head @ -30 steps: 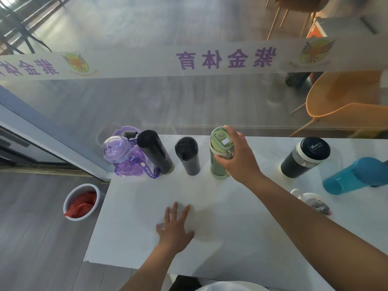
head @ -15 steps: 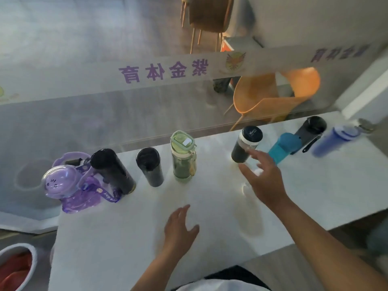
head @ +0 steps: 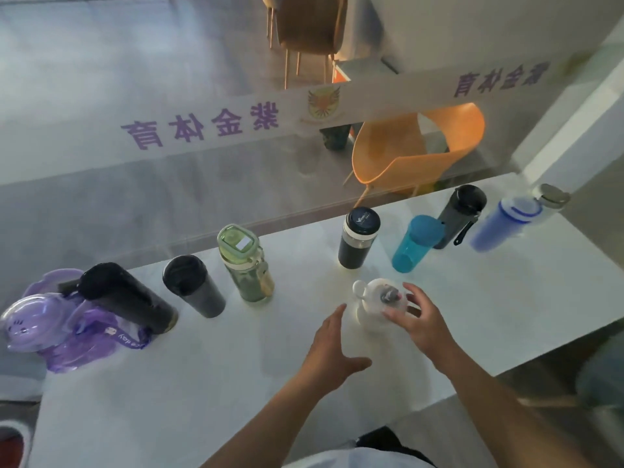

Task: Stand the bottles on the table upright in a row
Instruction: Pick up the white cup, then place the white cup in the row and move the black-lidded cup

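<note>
Small white plastic bottle (head: 373,307) stands mid-table on the white tabletop (head: 236,373), apart from the back row. Right hand (head: 423,324) cups its lid, fingers spread, grip unconfirmed; left hand (head: 332,351) hovers open beside it. Probably light, smooth, easily tipped: grasp the body. Open room lies between green-lidded clear bottle (head: 246,265) and black steel-banded tumbler (head: 358,241).
</note>
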### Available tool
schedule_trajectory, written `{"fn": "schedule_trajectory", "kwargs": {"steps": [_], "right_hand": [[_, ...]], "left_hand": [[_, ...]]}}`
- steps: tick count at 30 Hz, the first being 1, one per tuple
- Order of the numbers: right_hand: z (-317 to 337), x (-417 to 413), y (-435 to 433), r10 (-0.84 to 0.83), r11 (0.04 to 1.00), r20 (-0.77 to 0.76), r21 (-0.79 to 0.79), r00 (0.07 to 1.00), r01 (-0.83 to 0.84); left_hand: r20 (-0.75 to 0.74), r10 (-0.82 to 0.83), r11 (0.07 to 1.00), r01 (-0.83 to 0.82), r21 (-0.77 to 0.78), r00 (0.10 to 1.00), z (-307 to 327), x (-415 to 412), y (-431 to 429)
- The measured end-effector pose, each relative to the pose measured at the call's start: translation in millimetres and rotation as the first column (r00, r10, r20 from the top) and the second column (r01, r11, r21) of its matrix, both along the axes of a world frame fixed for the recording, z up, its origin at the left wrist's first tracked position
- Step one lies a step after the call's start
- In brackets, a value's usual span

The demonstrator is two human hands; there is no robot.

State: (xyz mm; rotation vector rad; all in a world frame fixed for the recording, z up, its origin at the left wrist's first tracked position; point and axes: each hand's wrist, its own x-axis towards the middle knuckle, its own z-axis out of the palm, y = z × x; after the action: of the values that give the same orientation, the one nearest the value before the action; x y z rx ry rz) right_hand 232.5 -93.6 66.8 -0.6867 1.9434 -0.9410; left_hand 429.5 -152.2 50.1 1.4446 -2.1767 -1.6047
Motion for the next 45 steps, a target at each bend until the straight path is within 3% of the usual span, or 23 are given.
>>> {"fn": "schedule_trajectory", "kwargs": {"steps": [5, 11, 16, 20, 24, 32, 45], "right_hand": [[-15, -17, -13, 0.285, 0.956, -0.199, -0.008, 0.938, -0.292], [-21, -27, -42, 0.466, 0.861, -0.206, -0.121, 0.861, -0.495], [-14, -3, -91, 0.561, 0.773, -0.215, -0.208, 0.799, -0.599], [-17, 24, -140, 0.574, 0.755, -0.233, -0.222, 0.785, -0.617], [-24, 44, -166, 0.560, 0.760, -0.252, -0.223, 0.789, -0.610], [-31, 54, -170, 0.444, 0.824, -0.274, -0.248, 0.853, -0.509], [-35, 59, -164, 0.390, 0.863, -0.258, -0.232, 0.884, -0.449]], "left_hand": [[0.008, 0.105, 0.993, -0.106, 0.053, 0.994, -19, -40, 8], [0.020, 0.342, 0.936, -0.342, 0.086, 0.940, -37, -50, 16], [0.177, 0.439, 0.899, -0.431, -0.082, 0.881, -32, -12, 18], [0.475, 0.392, 0.918, -0.367, -0.148, 0.788, -46, 22, 31], [0.606, 0.345, 0.931, -0.342, -0.125, 0.717, -59, 40, 49], [0.638, 0.317, 0.942, -0.311, -0.126, 0.702, -69, 47, 62], [0.640, 0.264, 0.953, -0.295, -0.061, 0.722, -67, 48, 56]]}}
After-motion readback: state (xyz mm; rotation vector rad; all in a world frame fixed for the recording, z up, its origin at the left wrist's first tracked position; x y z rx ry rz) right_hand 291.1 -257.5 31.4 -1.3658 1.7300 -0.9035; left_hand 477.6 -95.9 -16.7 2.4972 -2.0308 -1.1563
